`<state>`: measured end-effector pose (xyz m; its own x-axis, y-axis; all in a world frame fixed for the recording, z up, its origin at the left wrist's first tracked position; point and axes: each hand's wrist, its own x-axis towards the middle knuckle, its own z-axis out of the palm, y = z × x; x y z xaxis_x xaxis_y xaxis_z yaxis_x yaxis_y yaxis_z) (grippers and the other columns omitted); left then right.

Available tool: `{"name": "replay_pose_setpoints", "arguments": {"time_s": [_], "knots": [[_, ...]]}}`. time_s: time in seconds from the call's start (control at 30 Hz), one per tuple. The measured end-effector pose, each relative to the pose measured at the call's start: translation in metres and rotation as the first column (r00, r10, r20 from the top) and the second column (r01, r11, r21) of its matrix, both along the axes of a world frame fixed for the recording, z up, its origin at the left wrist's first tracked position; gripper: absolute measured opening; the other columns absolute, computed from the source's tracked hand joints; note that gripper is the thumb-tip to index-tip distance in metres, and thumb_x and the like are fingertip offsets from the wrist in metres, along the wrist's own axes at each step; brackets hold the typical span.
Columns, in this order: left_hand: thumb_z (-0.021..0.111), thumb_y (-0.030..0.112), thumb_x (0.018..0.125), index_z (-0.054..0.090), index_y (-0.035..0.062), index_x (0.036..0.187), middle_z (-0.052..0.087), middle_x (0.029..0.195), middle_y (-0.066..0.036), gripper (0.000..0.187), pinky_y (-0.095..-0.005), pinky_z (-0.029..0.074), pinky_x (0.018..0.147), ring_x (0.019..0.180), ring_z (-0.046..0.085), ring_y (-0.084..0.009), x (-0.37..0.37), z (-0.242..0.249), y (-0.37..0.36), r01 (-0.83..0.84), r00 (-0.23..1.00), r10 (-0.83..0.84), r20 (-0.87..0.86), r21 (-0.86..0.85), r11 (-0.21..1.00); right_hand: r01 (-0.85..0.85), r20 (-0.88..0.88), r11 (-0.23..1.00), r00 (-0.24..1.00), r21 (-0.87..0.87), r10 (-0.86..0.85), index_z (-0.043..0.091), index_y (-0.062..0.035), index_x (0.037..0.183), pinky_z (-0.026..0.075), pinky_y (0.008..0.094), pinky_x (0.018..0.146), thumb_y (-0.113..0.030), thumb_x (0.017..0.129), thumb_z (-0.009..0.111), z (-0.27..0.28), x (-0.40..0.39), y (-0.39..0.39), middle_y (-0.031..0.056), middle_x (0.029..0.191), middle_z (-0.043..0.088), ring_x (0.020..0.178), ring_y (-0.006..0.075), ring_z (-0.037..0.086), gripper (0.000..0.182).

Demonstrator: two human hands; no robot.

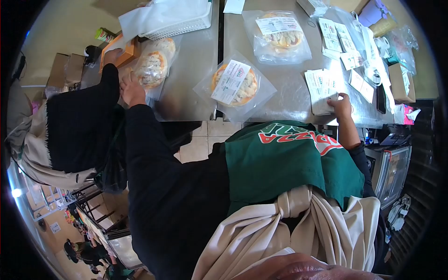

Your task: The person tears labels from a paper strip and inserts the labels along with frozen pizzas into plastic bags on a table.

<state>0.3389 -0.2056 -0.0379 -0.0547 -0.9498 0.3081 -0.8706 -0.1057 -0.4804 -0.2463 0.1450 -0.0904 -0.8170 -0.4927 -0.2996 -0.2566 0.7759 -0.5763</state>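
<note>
My left hand reaches out to the left, fingers apart, at the near edge of a bagged pizza. Another bagged pizza lies partly behind that one. On the right, my right hand has its fingers bent at the edge of a pile of printed paper labels. Between my hands lies a pizza in a clear bag with a label on top, tilted. Farther back is another labelled bagged pizza.
A co-worker's hand is at an orange box, left of mine. A white basket stands behind. More label stacks, a dark phone and a tissue box sit right on the metal table. A gap splits the tabletops.
</note>
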Motion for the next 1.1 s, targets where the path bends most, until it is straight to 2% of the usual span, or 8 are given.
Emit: {"name": "replay_pose_setpoints", "arguments": {"time_s": [0.07, 0.17, 0.33, 0.43, 0.67, 0.77, 0.97, 1.1], "knots": [[0.046, 0.020, 0.087, 0.047, 0.0254, 0.125, 0.047, 0.116, -0.009, 0.038, -0.0389, 0.040, 0.090, 0.108, 0.046, -0.0273, 0.003, -0.009, -0.001, 0.025, 1.000, -0.025, -0.005, 0.006, 1.000, 0.063, 0.136, 0.987, 0.990, -0.146, -0.043, 0.051, 0.0038, 0.110, 0.049, 0.0329, 0.072, -0.012, 0.071, 0.071, -0.009, -0.003, 0.003, 0.0180, 0.092, 0.064, 0.078, 0.0251, 0.064, 0.047], [0.046, 0.021, 0.087, 0.051, 0.0231, 0.118, 0.050, 0.111, -0.009, 0.032, -0.0392, 0.041, 0.089, 0.105, 0.048, -0.0264, 0.003, -0.013, 0.006, 0.089, 0.994, -0.088, -0.071, 0.005, 0.996, -0.014, 0.088, 0.997, 0.996, -0.077, 0.021, 0.059, 0.0039, 0.101, 0.048, 0.0315, 0.070, -0.013, 0.076, 0.066, -0.004, -0.006, 0.006, 0.0156, 0.088, 0.065, 0.077, 0.0212, 0.063, 0.032], [0.046, 0.017, 0.086, 0.060, 0.0140, 0.098, 0.058, 0.092, -0.011, 0.019, -0.0383, 0.043, 0.086, 0.093, 0.055, -0.0276, 0.015, 0.005, 0.001, 0.513, 0.836, -0.515, -0.190, -0.063, 0.856, 0.041, 0.142, 0.985, 0.990, -0.165, -0.018, 0.063, 0.0039, 0.098, 0.046, 0.0292, 0.070, -0.014, 0.080, 0.062, -0.009, -0.009, 0.008, 0.0138, 0.084, 0.066, 0.073, 0.0190, 0.062, 0.026], [0.046, 0.013, 0.084, 0.061, 0.0116, 0.089, 0.059, 0.085, -0.012, 0.016, -0.0380, 0.044, 0.084, 0.091, 0.056, -0.0293, 0.006, 0.030, -0.010, 0.551, 0.822, -0.565, -0.072, -0.147, 0.821, 0.058, 0.246, 0.972, 0.969, -0.229, 0.000, 0.062, 0.0045, 0.101, 0.046, 0.0281, 0.071, -0.013, 0.082, 0.060, -0.008, -0.009, 0.008, 0.0127, 0.087, 0.066, 0.076, 0.0173, 0.061, 0.026], [0.047, 0.014, 0.085, 0.042, 0.0178, 0.127, 0.050, 0.116, -0.013, 0.042, -0.0433, 0.042, 0.089, 0.107, 0.051, -0.0302, 0.008, 0.025, 0.000, -0.039, 0.997, 0.056, -0.059, 0.246, 0.968, 0.086, 0.440, 0.899, 0.889, -0.429, 0.125, 0.057, 0.0061, 0.110, 0.045, 0.0247, 0.076, -0.009, 0.086, 0.056, 0.020, 0.014, -0.001, 0.0113, 0.096, 0.064, 0.082, 0.0146, 0.060, 0.028], [0.050, 0.018, 0.084, 0.045, 0.0186, 0.124, 0.051, 0.115, -0.011, 0.040, -0.0423, 0.041, 0.090, 0.107, 0.050, -0.0296, 0.018, 0.000, 0.012, -0.075, 0.990, 0.091, -0.110, 0.142, 0.987, 0.110, 0.526, 0.881, 0.833, -0.460, 0.171, 0.057, 0.0056, 0.110, 0.046, 0.0245, 0.076, -0.007, 0.086, 0.055, 0.038, 0.028, -0.001, 0.0112, 0.096, 0.064, 0.082, 0.0142, 0.060, 0.027], [0.055, 0.020, 0.083, 0.060, 0.0189, 0.106, 0.057, 0.103, -0.005, 0.024, -0.0403, 0.043, 0.086, 0.099, 0.053, -0.0270, 0.020, -0.001, 0.021, 0.367, 0.920, -0.380, -0.100, -0.128, 0.921, 0.087, 0.498, 0.880, 0.848, -0.466, 0.180, 0.056, 0.0059, 0.110, 0.046, 0.0267, 0.079, -0.010, 0.087, 0.055, 0.061, 0.043, 0.003, 0.0116, 0.096, 0.064, 0.084, 0.0149, 0.061, 0.028], [0.054, 0.015, 0.084, 0.064, 0.0171, 0.097, 0.062, 0.090, -0.006, 0.017, -0.0390, 0.046, 0.076, 0.090, 0.057, -0.0279, 0.015, 0.033, -0.005, 0.582, 0.792, -0.590, -0.157, -0.096, 0.807, 0.090, 0.532, 0.885, 0.825, -0.457, 0.191, 0.055, 0.0061, 0.110, 0.046, 0.0268, 0.079, -0.009, 0.086, 0.055, 0.063, 0.045, 0.003, 0.0118, 0.097, 0.064, 0.084, 0.0156, 0.061, 0.028]]}}
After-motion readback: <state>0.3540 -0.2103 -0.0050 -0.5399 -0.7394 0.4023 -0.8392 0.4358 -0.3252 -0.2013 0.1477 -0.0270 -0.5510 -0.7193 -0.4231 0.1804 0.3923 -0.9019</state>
